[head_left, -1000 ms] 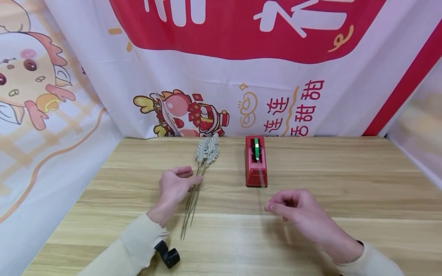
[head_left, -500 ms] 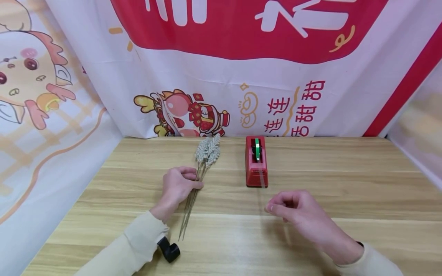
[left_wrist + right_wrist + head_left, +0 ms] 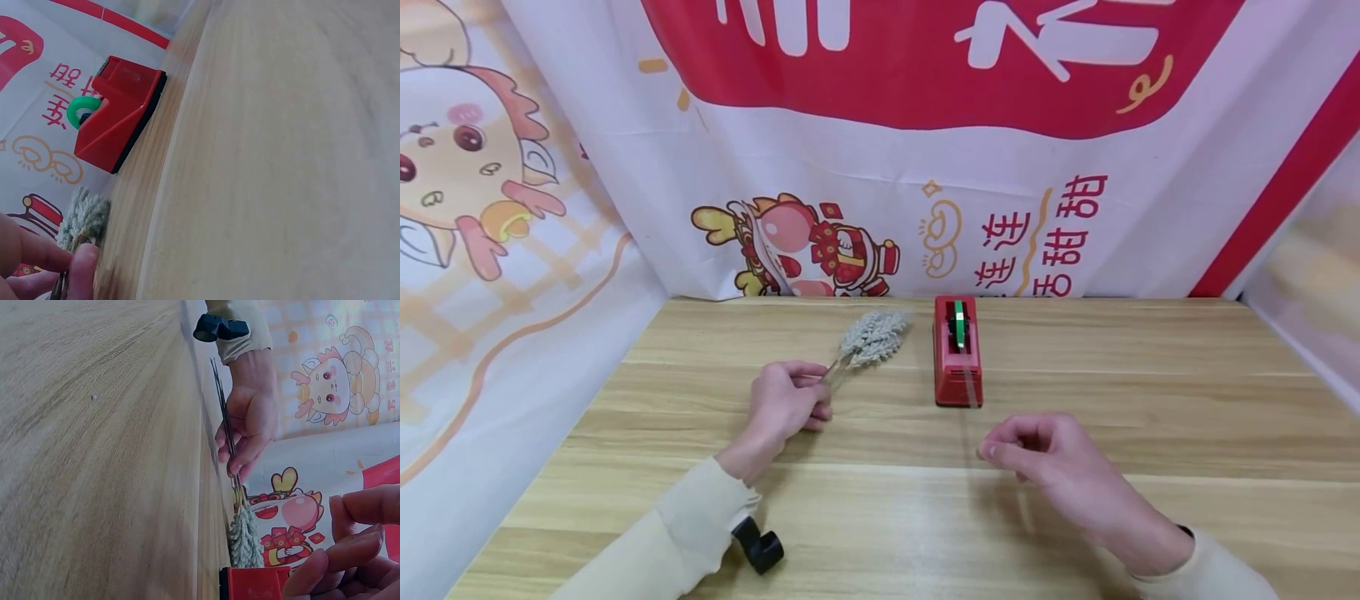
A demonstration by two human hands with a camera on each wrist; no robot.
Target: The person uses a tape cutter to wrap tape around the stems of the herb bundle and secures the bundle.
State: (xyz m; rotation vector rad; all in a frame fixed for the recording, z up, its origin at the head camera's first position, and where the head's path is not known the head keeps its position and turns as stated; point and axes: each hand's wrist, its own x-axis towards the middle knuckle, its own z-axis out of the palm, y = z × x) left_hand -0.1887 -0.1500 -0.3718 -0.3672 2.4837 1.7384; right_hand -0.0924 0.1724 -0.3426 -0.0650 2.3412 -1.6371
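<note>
My left hand [image 3: 782, 400] grips the thin stems of a bunch of grey-green flower sprigs [image 3: 874, 337] above the table; the fluffy heads point right. In the right wrist view the stems [image 3: 225, 419] run through the left fingers. A red tape dispenser [image 3: 957, 379] with a green roll [image 3: 956, 323] stands to their right. My right hand [image 3: 1052, 467] is in front of it, thumb and forefinger pinched together. A faint strip of clear tape [image 3: 973, 387] hangs over the dispenser's front towards these fingertips; its end at the fingers is hard to see.
The wood-grain table [image 3: 895, 533] ends at the back against a printed red and white cloth [image 3: 895, 150]. Another printed cloth [image 3: 467, 333] hangs at the left. A black wrist device [image 3: 758, 546] sticks out from the left sleeve.
The flower sprigs have swung round in my left hand, their heads turning right towards the dispenser and the stem ends dropping out of sight behind the hand. My right hand stays in place.
</note>
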